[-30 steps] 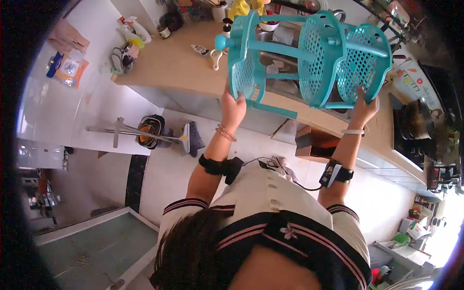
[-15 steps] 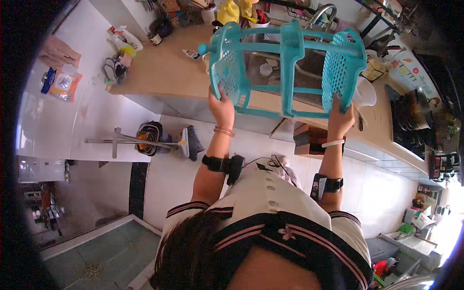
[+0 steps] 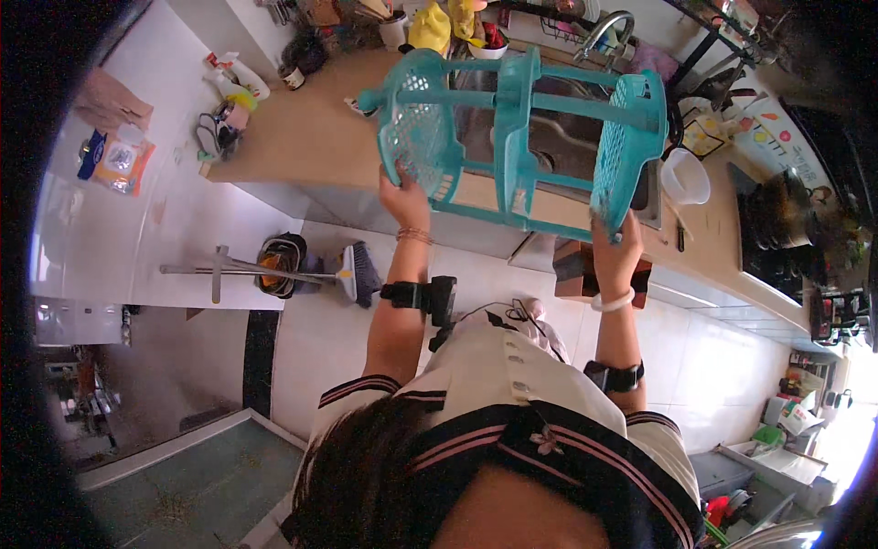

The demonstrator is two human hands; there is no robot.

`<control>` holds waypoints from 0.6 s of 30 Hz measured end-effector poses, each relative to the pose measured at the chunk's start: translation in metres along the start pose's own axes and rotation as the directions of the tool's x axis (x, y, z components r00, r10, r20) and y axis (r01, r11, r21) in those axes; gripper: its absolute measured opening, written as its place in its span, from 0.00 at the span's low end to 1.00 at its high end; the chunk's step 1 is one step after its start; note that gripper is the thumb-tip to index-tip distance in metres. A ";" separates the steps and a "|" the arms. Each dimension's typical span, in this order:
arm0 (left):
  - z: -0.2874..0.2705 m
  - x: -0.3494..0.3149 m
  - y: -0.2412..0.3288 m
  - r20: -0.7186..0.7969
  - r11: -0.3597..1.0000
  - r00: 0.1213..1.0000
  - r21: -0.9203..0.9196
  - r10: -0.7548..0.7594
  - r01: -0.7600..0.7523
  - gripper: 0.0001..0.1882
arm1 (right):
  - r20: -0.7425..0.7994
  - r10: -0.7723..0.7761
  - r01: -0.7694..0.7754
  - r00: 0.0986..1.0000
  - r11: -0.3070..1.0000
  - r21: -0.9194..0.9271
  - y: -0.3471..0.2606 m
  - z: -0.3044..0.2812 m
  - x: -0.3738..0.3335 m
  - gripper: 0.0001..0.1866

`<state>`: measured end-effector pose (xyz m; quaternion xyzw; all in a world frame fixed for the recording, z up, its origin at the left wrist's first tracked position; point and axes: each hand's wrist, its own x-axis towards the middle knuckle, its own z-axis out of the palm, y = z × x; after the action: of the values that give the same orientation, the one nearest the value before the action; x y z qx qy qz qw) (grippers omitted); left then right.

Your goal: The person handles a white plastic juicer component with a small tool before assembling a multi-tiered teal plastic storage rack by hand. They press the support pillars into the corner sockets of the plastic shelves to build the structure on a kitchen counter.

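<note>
A teal plastic storage rack (image 3: 512, 137) is held up over the counter and the sink. It has perforated panels at both ends, a solid divider in the middle and long bars between them. My left hand (image 3: 405, 201) is closed on the near lower edge of its left panel. Gripping the near edge of the right panel is my right hand (image 3: 619, 245). The rack tilts, its right end a little nearer to me. Behind its bars, the sink (image 3: 558, 137) is partly hidden.
A white bowl (image 3: 686, 177) and a knife (image 3: 680, 240) lie on the counter (image 3: 293, 137) right of the sink. The faucet (image 3: 608, 32) rises behind. Spray bottles (image 3: 240, 78) stand at the left; a broom (image 3: 359, 270) is on the floor, and a stove (image 3: 777, 229) is far right.
Both hands have shifted the rack to the left, and its right end has come lower toward me. More of the white bowl and the sink's right side shows.
</note>
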<state>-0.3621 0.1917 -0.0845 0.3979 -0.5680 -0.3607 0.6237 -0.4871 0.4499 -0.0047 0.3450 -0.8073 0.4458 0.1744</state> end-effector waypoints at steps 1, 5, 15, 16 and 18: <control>-0.004 0.003 -0.001 -0.019 0.999 1.000 -0.039 -0.005 0.005 0.08 | 0.001 0.003 -0.003 1.000 1.000 -0.001 0.001 -0.004 -0.004 0.13; -0.022 0.015 0.020 -0.016 0.994 0.997 0.090 0.069 -0.068 0.09 | 0.149 0.126 -0.180 0.981 0.876 0.447 0.013 -0.018 -0.006 0.16; -0.057 0.030 0.023 0.047 0.855 0.879 -0.262 0.475 -0.448 0.15 | 0.466 0.450 -0.637 0.762 0.388 0.666 0.025 -0.020 0.040 0.18; -0.059 0.031 0.020 0.051 0.854 0.879 -0.267 0.475 -0.446 0.15 | 0.526 0.371 -0.642 0.765 0.390 0.660 0.024 -0.016 0.046 0.16; -0.065 0.034 0.016 0.078 0.811 0.930 -0.519 0.359 -0.270 0.15 | 0.501 0.412 -0.644 0.761 0.392 0.657 0.028 0.001 0.047 0.13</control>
<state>-0.2946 0.1735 -0.0576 0.0900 -0.5649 -0.4197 0.7047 -0.5394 0.4406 0.0056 0.1617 -0.5983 0.7411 -0.2583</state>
